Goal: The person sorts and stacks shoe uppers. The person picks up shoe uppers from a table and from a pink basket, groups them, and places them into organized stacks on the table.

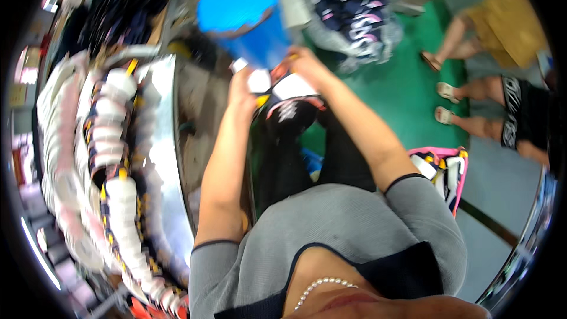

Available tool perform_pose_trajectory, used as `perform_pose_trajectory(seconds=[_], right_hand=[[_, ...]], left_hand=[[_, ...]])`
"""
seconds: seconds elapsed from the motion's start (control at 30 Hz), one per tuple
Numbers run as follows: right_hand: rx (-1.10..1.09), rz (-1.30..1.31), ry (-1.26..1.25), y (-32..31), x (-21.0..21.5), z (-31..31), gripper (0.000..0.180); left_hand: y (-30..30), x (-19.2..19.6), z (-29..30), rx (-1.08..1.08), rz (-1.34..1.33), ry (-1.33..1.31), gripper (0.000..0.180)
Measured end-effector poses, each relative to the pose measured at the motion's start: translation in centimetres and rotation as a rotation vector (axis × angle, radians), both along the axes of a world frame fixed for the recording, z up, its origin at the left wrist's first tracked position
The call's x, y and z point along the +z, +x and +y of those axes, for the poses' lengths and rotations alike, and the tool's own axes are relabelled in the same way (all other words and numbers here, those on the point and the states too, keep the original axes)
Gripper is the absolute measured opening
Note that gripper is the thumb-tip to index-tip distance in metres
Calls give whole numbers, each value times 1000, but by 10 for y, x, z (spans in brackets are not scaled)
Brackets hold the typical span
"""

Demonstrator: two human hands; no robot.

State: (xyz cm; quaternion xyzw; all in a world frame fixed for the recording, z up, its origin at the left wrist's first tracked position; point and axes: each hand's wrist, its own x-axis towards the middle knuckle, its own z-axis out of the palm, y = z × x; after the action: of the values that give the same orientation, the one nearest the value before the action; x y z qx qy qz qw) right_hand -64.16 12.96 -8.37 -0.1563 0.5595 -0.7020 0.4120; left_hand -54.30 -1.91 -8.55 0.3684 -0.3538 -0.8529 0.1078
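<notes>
Between my two hands, over my lap, is a shoe upper [292,87] with white panels, black parts, and orange and yellow trim. My left hand [240,91] is closed on its left side, next to a yellow tab. My right hand [306,66] grips its far right edge, the fingers bent over it. Motion blurs the fingertips. Just beyond the hands stands a blue bin-like object [251,20], and the upper's far end lies against or just in front of it; which, I cannot tell.
At left, rows of nested white-and-dark shoe uppers [109,136] lie beside a shiny metal surface [168,118]. Dark pieces [121,9] are heaped behind. A bagged stack [354,9] stands far right of centre. A pink-rimmed basket [463,168] holds more uppers. Two people [502,29] are at right.
</notes>
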Motion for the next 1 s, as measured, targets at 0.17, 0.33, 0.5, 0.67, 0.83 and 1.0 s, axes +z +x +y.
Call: perform_pose_trajectory(seconds=[0.17, 0.33, 0.5, 0.67, 0.83, 1.0], right_hand=[[-104, 382, 147, -23, -25, 26, 32], [-534, 69, 142, -22, -33, 74, 43], [-573, 161, 215, 82, -29, 27, 47], [-453, 212, -1, 82, -32, 18, 40], [-294, 534, -16, 66, -27, 28, 22], [-213, 56, 107, 60, 19, 40, 8]], left_hand=[[24, -14, -36, -36, 227, 363, 28], [114, 12, 59, -7, 94, -239, 38], [110, 45, 130, -263, 72, -215, 48], [96, 34, 109, -104, 86, -341, 43], [93, 4, 53, -154, 22, -432, 38], [76, 28, 48, -162, 37, -484, 31]])
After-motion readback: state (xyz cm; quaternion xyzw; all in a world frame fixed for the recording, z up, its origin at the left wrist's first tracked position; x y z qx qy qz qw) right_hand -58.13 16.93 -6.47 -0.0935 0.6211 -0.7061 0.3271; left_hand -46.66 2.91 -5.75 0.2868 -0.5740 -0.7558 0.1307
